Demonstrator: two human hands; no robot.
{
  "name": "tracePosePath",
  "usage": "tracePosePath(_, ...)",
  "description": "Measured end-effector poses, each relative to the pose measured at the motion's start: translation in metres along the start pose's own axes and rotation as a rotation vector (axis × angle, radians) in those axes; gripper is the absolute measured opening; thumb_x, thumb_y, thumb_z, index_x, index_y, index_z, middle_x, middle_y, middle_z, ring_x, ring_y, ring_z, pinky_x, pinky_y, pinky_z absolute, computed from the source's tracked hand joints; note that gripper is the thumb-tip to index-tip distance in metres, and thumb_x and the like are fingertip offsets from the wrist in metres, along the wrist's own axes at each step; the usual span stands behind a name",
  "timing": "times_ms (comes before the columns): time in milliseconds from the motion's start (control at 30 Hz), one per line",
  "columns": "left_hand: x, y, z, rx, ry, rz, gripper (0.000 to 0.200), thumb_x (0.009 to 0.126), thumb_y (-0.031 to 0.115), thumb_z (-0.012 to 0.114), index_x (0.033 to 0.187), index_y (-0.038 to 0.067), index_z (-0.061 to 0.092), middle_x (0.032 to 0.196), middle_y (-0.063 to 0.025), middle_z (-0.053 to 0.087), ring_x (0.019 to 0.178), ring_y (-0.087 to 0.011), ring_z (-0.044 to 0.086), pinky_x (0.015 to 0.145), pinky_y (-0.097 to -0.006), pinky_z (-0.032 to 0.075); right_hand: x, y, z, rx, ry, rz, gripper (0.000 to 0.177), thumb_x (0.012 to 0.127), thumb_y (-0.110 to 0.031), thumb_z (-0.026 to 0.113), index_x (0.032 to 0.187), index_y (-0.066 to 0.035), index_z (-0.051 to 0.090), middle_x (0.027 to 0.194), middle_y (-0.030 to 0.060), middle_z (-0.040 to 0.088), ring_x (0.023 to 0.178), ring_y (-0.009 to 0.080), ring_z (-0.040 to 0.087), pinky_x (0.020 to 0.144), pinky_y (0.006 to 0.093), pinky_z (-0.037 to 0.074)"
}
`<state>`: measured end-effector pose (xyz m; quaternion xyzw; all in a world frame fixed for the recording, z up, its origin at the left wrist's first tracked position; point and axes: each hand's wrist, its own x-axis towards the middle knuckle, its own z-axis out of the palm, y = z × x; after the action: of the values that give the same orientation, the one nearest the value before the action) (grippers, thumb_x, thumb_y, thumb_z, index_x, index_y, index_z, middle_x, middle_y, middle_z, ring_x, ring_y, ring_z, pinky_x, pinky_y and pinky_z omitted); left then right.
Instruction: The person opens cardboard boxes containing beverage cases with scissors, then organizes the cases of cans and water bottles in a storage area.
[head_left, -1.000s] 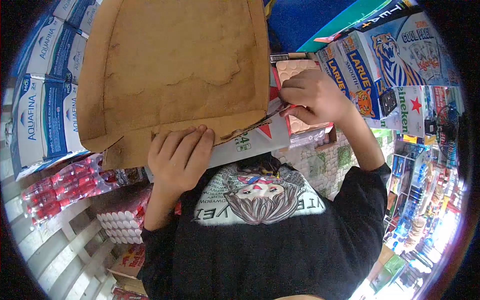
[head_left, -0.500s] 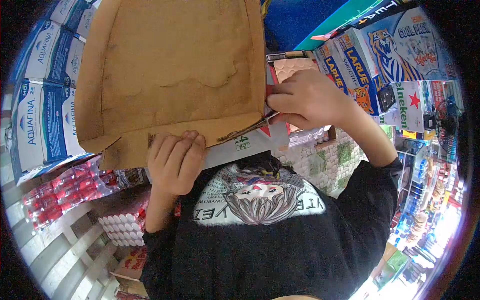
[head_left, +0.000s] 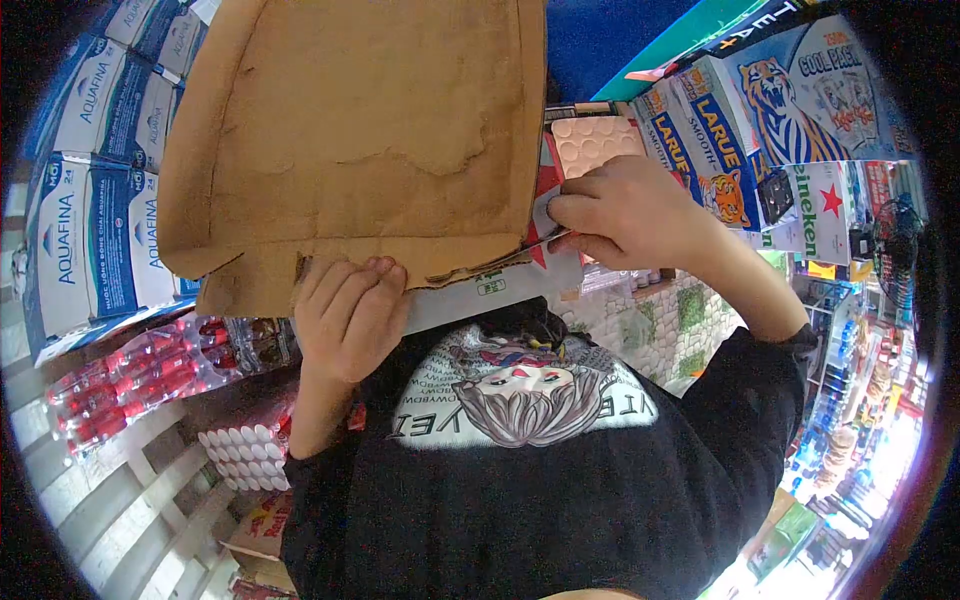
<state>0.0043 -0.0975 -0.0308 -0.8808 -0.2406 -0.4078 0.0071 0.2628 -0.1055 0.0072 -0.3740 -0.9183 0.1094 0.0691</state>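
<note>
A worn brown cardboard box (head_left: 370,110) fills the upper middle of the head view, its bare inner side facing me. Its near edge shows a torn brown layer and a grey-white printed outer face with green marks and a red shape. Over the near-left edge, my left hand (head_left: 350,315) has its fingers curled around the cardboard, thumb hidden. At the near-right corner, my right hand (head_left: 630,210) pinches the box's printed edge between thumb and fingers. Both hands are closed on the same box.
Aquafina cartons (head_left: 75,235) are stacked at left, above wrapped red bottles (head_left: 130,380) and white-topped cans (head_left: 245,455). Larue beer cartons (head_left: 690,130) and a Heineken carton (head_left: 815,210) stand at right. A black fan (head_left: 895,250) is farther right, near stocked shelves.
The box has shifted slightly right, and its left and near sides look flatter. My right hand has moved a little right and down with the corner. My left hand keeps its hold.
</note>
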Motion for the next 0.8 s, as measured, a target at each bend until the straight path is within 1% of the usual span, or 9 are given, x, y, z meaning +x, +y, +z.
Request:
tracePosePath(200, 0.002, 0.003, -0.001, 0.005, 0.004, -0.018, 0.017, 0.056, -0.005, 0.061, 0.069, 0.001, 0.053, 0.064, -0.0068, 0.053, 0.053, -0.02, 0.05, 0.048, -0.0295, 0.04, 0.004, -0.013, -0.005, -0.032, -0.083, 0.06, 0.023, 0.065, -0.026, 0.055, 0.078, -0.008, 0.047, 0.063, 0.0069, 0.049, 0.057, 0.026, 0.051, 0.049, 0.0363, 0.037)
tracePosePath(400, 0.001, 0.002, -0.003, 0.062, -0.043, -0.014, 0.018, 0.055, 0.001, 0.064, 0.069, 0.004, 0.053, 0.064, -0.0047, 0.052, 0.056, -0.0188, 0.05, 0.053, -0.0303, 0.039, 0.0, -0.022, -0.001, -0.047, 0.029, 0.088, 0.021, 0.064, -0.022, 0.056, 0.078, -0.009, 0.046, 0.063, 0.0059, 0.048, 0.056, 0.0246, 0.051, 0.048, 0.0349, 0.037)
tracePosePath(467, 0.003, 0.001, -0.009, 0.061, -0.074, 0.001, 0.019, 0.055, 0.004, 0.065, 0.069, 0.005, 0.052, 0.064, -0.0042, 0.052, 0.057, -0.0183, 0.05, 0.054, -0.0304, 0.039, -0.001, -0.025, 0.0, -0.088, 0.158, 0.09, 0.017, 0.072, -0.027, 0.05, 0.075, -0.011, 0.046, 0.058, 0.0053, 0.049, 0.051, 0.0233, 0.053, 0.041, 0.0349, 0.041)
tracePosePath(567, 0.016, 0.002, -0.024, 0.279, -0.106, -0.004, 0.021, 0.052, 0.008, 0.067, 0.068, 0.007, 0.052, 0.064, -0.0036, 0.052, 0.057, -0.0176, 0.049, 0.055, -0.0307, 0.038, 0.001, -0.041, 0.004, -0.07, 0.056, 0.235, 0.018, 0.073, -0.025, 0.05, 0.079, -0.009, 0.045, 0.062, 0.0075, 0.05, 0.054, 0.0247, 0.054, 0.044, 0.0353, 0.042)
tracePosePath(633, 0.023, 0.008, -0.029, 0.574, -0.011, -0.167, 0.021, 0.054, 0.013, 0.068, 0.065, 0.008, 0.051, 0.063, -0.0033, 0.051, 0.055, -0.0161, 0.047, 0.052, -0.0273, 0.036, 0.007, -0.056, 0.01, -0.002, 0.038, 0.28, 0.019, 0.072, -0.021, 0.049, 0.082, -0.005, 0.044, 0.066, 0.0105, 0.05, 0.057, 0.0265, 0.054, 0.047, 0.0357, 0.043)
tracePosePath(667, 0.019, 0.011, -0.029, 0.582, -0.015, -0.172, 0.021, 0.054, 0.013, 0.068, 0.065, 0.008, 0.051, 0.063, -0.0033, 0.051, 0.055, -0.0161, 0.047, 0.052, -0.0273, 0.036, 0.01, -0.062, 0.013, 0.067, 0.019, 0.328, 0.021, 0.072, -0.017, 0.049, 0.085, -0.002, 0.043, 0.07, 0.0134, 0.049, 0.06, 0.0283, 0.054, 0.05, 0.0361, 0.043)
tracePosePath(700, 0.011, 0.016, -0.03, 0.395, 0.058, -0.411, 0.022, 0.056, 0.016, 0.069, 0.064, 0.008, 0.05, 0.06, -0.0032, 0.05, 0.052, -0.0161, 0.045, 0.049, -0.0261, 0.035, 0.011, -0.067, 0.014, 0.176, -0.059, 0.276, 0.025, 0.067, -0.009, 0.048, 0.087, 0.005, 0.042, 0.078, 0.0189, 0.047, 0.069, 0.0304, 0.051, 0.06, 0.0358, 0.043)
tracePosePath(733, 0.004, 0.022, -0.032, 0.202, 0.132, -0.645, 0.023, 0.058, 0.019, 0.069, 0.062, 0.008, 0.05, 0.058, -0.0031, 0.049, 0.048, -0.0161, 0.043, 0.046, -0.0248, 0.033, 0.013, -0.071, 0.016, 0.184, -0.061, 0.265, 0.025, 0.067, -0.009, 0.048, 0.087, 0.005, 0.042, 0.078, 0.0189, 0.047, 0.069, 0.0304, 0.051, 0.06, 0.0358, 0.043)
tracePosePath(800, -0.002, 0.035, -0.037, 0.085, 0.046, -0.699, 0.026, 0.062, 0.021, 0.068, 0.06, 0.005, 0.047, 0.054, -0.0037, 0.047, 0.044, -0.014, 0.041, 0.042, -0.0222, 0.032, 0.018, -0.078, 0.022, 0.221, 0.023, 0.042, 0.028, 0.063, -0.005, 0.047, 0.086, 0.008, 0.041, 0.08, 0.0202, 0.045, 0.076, 0.0305, 0.047, 0.068, 0.0346, 0.041)
